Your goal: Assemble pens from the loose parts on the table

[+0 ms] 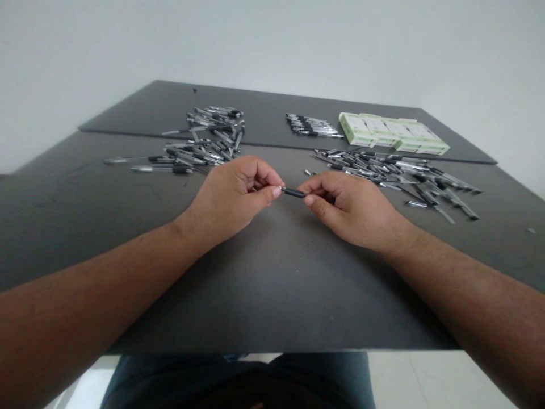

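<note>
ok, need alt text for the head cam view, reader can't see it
The left hand and right hand pinch a dark pen part between them over a dark table. Beyond them lie a left heap and a right heap of loose pens and parts, with a neater row of pens and green-and-white boxes farther back.

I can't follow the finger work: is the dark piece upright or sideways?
Sideways: the dark piece runs across between the left hand, pinching one end, and the right hand, pinching the other.
</note>
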### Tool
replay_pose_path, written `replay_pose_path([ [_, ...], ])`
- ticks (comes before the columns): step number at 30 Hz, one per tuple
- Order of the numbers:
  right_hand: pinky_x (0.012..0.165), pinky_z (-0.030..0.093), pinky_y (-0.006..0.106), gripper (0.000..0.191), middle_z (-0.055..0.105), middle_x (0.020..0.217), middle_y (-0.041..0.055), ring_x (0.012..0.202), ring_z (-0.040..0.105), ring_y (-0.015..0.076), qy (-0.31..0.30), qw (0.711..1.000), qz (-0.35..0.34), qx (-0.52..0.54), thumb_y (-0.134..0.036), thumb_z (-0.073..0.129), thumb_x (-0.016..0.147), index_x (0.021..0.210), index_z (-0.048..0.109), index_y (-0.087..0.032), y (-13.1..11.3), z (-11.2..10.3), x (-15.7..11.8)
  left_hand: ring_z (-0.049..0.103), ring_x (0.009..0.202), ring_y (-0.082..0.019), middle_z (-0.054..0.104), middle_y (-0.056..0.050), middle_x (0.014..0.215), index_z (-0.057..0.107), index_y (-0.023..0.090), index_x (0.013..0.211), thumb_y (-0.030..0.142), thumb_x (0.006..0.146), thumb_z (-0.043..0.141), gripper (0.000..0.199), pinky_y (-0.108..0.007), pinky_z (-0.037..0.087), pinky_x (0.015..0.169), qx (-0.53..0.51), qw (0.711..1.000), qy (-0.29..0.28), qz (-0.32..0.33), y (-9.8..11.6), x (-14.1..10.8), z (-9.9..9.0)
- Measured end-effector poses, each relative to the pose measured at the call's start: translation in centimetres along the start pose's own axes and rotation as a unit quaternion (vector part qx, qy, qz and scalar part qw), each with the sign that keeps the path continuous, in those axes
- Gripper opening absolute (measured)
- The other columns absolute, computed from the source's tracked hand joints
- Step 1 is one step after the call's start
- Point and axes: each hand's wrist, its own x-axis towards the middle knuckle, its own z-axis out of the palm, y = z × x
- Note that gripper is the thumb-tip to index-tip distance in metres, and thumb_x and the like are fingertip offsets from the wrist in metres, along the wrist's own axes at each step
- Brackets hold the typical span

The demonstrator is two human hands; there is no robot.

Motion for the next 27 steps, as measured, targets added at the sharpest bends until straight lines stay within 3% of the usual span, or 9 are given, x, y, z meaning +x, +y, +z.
replay_pose_path([
  [4,0.08,0.052,0.035,0.007,0.083,0.093,0.0042,0.081,0.072,0.0224,0.008,1.0,0.028,-0.006,-0.03,0.078,0.102,0.102,0.08,-0.024,-0.44,-0.27,0.11,0.078,0.078,-0.019,0.086,0.0,0.088,0.082,0.026,0.095,0.029,0.091,0.086,0.006,-0.035,0.059,0.072,0.0,1.0,-0.005,0.006,0.14,-0.02,-0.11],
  [8,0.081,0.05,0.036,0.021,0.082,0.09,0.0053,0.082,0.072,0.0232,-0.014,1.0,0.004,-0.019,-0.035,0.068,0.111,0.1,0.082,-0.024,-0.35,-0.44,0.23,0.08,0.082,-0.02,0.087,-0.001,0.091,0.082,0.026,0.096,0.031,0.092,0.086,0.008,-0.036,0.061,0.076,-0.006,1.0,-0.014,0.012,0.1,-0.1,-0.17],
  [13,0.081,0.05,0.035,0.011,0.082,0.09,0.0035,0.082,0.071,0.0228,-0.017,0.999,0.02,-0.029,-0.034,0.08,0.103,0.101,0.081,-0.024,-0.19,-0.48,0.25,0.081,0.084,-0.02,0.087,-0.001,0.093,0.08,0.026,0.097,0.031,0.093,0.089,0.011,-0.036,0.063,0.079,-0.006,1.0,-0.013,0.015,-0.13,-0.15,-0.11],
  [18,0.082,0.05,0.036,0.027,0.083,0.094,0.007,0.088,0.074,0.0246,-0.045,0.998,-0.014,-0.028,-0.041,0.066,0.115,0.105,0.083,-0.023,0.06,-0.48,0.24,0.081,0.083,-0.02,0.086,-0.001,0.092,0.08,0.026,0.097,0.031,0.092,0.089,0.011,-0.036,0.062,0.078,-0.01,1.0,-0.014,0.017,-0.19,-0.15,-0.06],
  [22,0.082,0.05,0.035,0.017,0.083,0.094,0.0058,0.086,0.073,0.0238,-0.035,0.999,0.0,-0.026,-0.038,0.074,0.107,0.104,0.08,-0.023,0.09,-0.48,0.25,0.079,0.081,-0.019,0.086,-0.001,0.091,0.081,0.026,0.096,0.032,0.09,0.088,0.011,-0.035,0.061,0.075,-0.008,1.0,-0.01,0.014,0.05,-0.2,0.0],
  [27,0.082,0.05,0.037,0.034,0.083,0.092,0.0076,0.086,0.072,0.0248,-0.051,0.998,-0.025,-0.021,-0.045,0.06,0.118,0.103,0.082,-0.023,0.05,-0.63,0.27,0.081,0.083,-0.021,0.088,-0.001,0.092,0.082,0.027,0.097,0.033,0.091,0.088,0.01,-0.036,0.063,0.077,-0.001,1.0,-0.009,0.012,0.24,-0.33,-0.02],
])
